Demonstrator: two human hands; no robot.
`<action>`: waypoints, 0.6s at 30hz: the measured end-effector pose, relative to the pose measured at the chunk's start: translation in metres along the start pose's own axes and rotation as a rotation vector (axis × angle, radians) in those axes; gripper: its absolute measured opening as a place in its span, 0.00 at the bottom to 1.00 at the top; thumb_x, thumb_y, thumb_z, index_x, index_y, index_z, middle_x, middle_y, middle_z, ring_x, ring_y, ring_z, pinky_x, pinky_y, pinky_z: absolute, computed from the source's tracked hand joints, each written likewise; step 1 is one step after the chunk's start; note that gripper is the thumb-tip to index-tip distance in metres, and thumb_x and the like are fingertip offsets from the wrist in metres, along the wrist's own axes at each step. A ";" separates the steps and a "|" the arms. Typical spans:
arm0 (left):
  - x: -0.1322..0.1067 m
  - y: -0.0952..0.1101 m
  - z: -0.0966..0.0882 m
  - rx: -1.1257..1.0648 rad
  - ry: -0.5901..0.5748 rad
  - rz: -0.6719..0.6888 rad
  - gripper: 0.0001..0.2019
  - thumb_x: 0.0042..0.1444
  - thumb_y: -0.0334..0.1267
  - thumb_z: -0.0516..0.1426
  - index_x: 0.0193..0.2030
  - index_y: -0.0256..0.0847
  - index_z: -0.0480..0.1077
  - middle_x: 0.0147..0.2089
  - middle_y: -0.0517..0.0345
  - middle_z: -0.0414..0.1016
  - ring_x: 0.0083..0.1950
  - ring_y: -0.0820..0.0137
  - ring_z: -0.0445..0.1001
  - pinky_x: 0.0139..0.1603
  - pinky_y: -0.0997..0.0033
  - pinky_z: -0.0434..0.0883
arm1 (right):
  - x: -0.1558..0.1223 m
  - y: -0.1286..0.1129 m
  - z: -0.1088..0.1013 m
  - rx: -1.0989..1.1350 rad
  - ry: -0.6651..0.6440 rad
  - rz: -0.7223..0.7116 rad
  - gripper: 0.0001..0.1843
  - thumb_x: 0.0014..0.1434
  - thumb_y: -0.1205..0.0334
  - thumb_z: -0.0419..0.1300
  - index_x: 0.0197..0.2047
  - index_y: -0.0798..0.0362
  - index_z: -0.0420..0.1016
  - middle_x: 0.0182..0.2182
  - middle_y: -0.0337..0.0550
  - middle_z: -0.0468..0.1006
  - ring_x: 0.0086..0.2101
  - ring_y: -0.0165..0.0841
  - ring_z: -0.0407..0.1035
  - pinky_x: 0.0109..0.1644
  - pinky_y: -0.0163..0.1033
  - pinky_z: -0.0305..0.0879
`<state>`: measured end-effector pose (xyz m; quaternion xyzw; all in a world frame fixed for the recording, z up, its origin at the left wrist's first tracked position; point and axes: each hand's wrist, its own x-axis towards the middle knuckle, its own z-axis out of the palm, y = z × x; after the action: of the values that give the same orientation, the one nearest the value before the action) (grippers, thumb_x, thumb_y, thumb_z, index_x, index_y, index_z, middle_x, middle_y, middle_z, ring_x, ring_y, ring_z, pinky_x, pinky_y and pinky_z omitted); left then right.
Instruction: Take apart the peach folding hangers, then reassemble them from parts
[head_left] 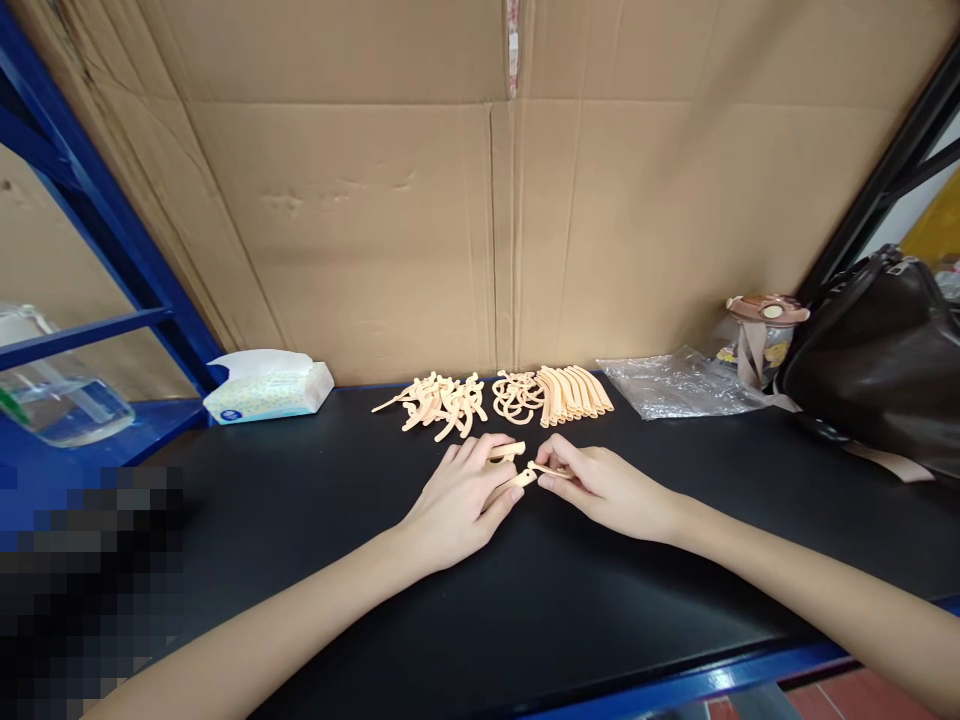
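My left hand rests on the black table top, fingers closed around a small peach plastic strap piece. My right hand meets it from the right, thumb and forefinger pinched on another thin peach piece. The two pieces touch between the hands. Just behind them lie a loose heap of peach parts, a few peach rings and a neat row of peach strips.
A tissue pack sits at the back left, a crumpled clear plastic bag at the back right. Beside it stand a bottle with a brown lid and a dark brown handbag. Cardboard forms the back wall. Blue shelf frame on the left.
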<state>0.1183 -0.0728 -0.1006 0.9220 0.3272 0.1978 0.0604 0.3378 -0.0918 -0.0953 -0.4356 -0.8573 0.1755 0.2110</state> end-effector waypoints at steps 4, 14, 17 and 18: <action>-0.001 0.000 0.001 -0.019 0.004 0.006 0.16 0.67 0.41 0.43 0.41 0.43 0.71 0.57 0.53 0.63 0.56 0.62 0.64 0.51 0.57 0.66 | 0.000 0.001 0.002 -0.011 -0.022 -0.030 0.15 0.68 0.54 0.42 0.40 0.51 0.65 0.31 0.40 0.73 0.30 0.31 0.68 0.36 0.36 0.61; -0.001 -0.001 0.002 -0.016 0.001 0.005 0.15 0.67 0.40 0.42 0.41 0.43 0.68 0.58 0.55 0.62 0.56 0.64 0.63 0.51 0.60 0.65 | 0.000 0.002 0.002 0.010 -0.004 -0.014 0.18 0.69 0.53 0.39 0.34 0.51 0.62 0.28 0.37 0.69 0.28 0.29 0.65 0.35 0.35 0.61; -0.001 -0.001 0.002 -0.013 -0.010 0.012 0.14 0.68 0.39 0.41 0.44 0.44 0.68 0.59 0.56 0.61 0.57 0.65 0.62 0.52 0.60 0.64 | 0.000 0.003 0.003 -0.020 -0.033 -0.020 0.18 0.69 0.52 0.40 0.34 0.51 0.62 0.27 0.37 0.69 0.27 0.29 0.65 0.34 0.35 0.60; -0.001 -0.001 0.002 -0.013 -0.017 0.016 0.14 0.68 0.39 0.42 0.45 0.44 0.67 0.59 0.56 0.61 0.57 0.65 0.62 0.53 0.60 0.64 | 0.000 0.003 0.004 -0.037 -0.038 -0.020 0.18 0.68 0.51 0.41 0.34 0.51 0.62 0.26 0.36 0.68 0.27 0.29 0.65 0.33 0.35 0.59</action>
<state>0.1175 -0.0723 -0.1034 0.9259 0.3179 0.1925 0.0674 0.3384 -0.0906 -0.1001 -0.4276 -0.8685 0.1656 0.1881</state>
